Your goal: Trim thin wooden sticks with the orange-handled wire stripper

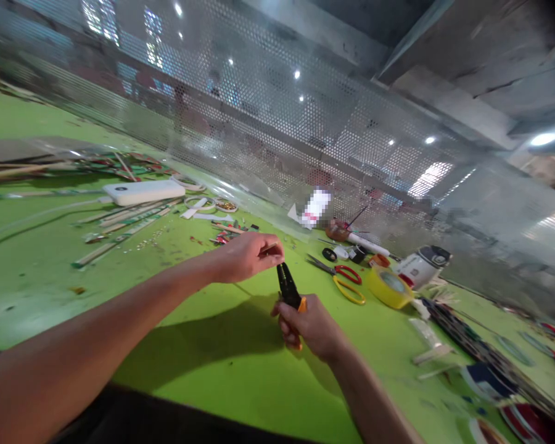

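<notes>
My right hand (305, 320) is wrapped round the orange handles of black-jawed wire strippers (287, 287), which point up and away from me. At the tip of those jaws, my left hand (252, 256) is closed in a pinch. Something thin and pale shows between its fingers, too small to name. Both hands are above the green tabletop (203, 388). Scissors (342, 277) with one red and one yellow handle lie open just right of the strippers. Beyond my left hand lies a small heap of red and green bits (229, 233).
A white power bank (143, 191) with a cable lies at the left among thin sticks (124, 231). To the right are yellow tape (389, 287), a white container (423, 266) and several tools. A perforated metal screen (259, 117) bounds the table's far side.
</notes>
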The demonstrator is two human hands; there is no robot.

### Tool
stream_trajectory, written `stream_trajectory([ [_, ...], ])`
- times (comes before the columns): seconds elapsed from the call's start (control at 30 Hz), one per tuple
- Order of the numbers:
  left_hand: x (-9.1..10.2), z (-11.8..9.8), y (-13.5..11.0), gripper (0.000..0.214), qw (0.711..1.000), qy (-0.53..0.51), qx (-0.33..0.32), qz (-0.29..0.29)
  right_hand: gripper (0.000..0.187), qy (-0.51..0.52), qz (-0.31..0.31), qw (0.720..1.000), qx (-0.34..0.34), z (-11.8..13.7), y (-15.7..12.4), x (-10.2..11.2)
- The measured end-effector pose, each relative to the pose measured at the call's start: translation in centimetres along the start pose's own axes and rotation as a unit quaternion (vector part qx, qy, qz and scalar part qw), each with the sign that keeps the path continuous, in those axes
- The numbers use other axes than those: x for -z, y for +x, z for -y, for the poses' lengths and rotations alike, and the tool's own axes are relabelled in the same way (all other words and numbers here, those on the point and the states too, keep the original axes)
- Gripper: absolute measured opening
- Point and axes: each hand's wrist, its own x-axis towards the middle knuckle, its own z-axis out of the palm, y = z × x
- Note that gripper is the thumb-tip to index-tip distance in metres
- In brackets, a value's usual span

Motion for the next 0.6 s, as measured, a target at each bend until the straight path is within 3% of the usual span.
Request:
stream_trajectory([
  [0.17, 1.1, -0.7, -0.6, 0.035, 0.988, -0.151, 0.026, -0.008, 0.028, -0.035, -0.036, 0.999, 0.011, 0.1, 0.3, -0.3],
  [0.33, 1.5, -1.2, -0.8, 0.047, 0.99, -0.14, 0.01, -0.017, 0.024, -0.079, -0.067, 0.994, 0.021, 1.2, -1.0, -0.3],
  [0.47, 1.4, -2.6, -1.0, 0.033, 0.994, -0.107, -0.02, -0.013, 0.028, -0.179, -0.109, 0.978, 0.023, 2.8, -5.1, 0.4],
  [0.6, 0.5, -5.4, -2.0, 0.026, 0.993, -0.073, -0.091, 0.011, 0.028, -0.383, -0.153, 0.911, -0.016, 4.5, -11.7, 1.0],
])
